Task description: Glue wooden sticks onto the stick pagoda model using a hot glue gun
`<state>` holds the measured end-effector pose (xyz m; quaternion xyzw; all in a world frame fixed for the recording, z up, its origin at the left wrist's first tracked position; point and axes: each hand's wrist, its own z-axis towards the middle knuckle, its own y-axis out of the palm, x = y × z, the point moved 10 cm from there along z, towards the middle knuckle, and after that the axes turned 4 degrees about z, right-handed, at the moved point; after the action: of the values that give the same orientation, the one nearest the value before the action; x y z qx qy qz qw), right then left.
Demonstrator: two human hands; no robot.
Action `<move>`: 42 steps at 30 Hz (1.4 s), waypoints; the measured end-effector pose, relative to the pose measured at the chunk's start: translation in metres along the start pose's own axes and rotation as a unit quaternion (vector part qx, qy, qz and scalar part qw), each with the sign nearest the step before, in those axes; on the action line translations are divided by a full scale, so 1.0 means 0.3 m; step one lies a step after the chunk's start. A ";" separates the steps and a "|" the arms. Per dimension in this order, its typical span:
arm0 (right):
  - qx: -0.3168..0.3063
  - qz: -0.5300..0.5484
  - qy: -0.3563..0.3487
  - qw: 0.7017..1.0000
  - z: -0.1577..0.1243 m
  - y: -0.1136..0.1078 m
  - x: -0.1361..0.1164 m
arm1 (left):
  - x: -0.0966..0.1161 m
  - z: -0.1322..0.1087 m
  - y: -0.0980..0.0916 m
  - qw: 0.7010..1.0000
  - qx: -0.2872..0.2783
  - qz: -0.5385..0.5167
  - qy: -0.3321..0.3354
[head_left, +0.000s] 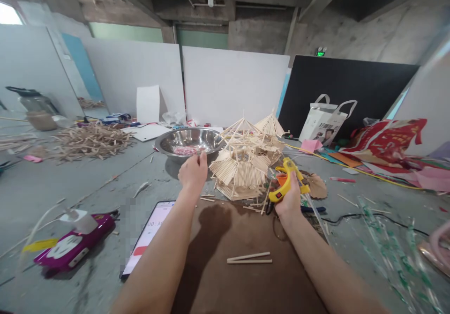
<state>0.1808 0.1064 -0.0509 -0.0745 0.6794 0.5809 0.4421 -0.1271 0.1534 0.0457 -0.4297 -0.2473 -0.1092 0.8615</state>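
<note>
My right hand (291,198) is closed round a yellow glue gun (287,179), whose nozzle points toward a model pavilion built of wooden sticks (242,161). My left hand (193,171) reaches forward just left of the model, near the rim of a steel bowl (188,141). Its fingers are curled in a pinch, and whatever they hold is hidden. Two loose sticks (249,258) lie on the brown board (242,267) between my forearms.
A phone with a timer (149,236) lies left of the board. A purple power bank with a white plug (72,246) sits further left. A heap of sticks (91,140) is at the back left. Paper bags and coloured sheets (379,150) lie on the right. A black cable (351,218) runs rightward.
</note>
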 end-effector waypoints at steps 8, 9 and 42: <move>0.040 0.016 -0.047 0.998 0.023 -0.001 -0.160 | 0.457 -0.337 -0.053 0.887 -0.209 -0.052 0.408; 0.033 0.014 -0.054 0.998 0.023 0.003 -0.180 | 0.483 -0.425 -0.001 0.846 -0.290 -0.021 0.446; -0.122 -0.027 -0.093 0.988 -0.065 0.144 -0.299 | 0.423 -0.358 0.153 0.844 -0.378 -0.329 0.194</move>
<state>0.1978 0.0664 0.0405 -0.0916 0.5567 0.6520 0.5066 0.0354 0.0990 0.0256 -0.5853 -0.1412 -0.5522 0.5767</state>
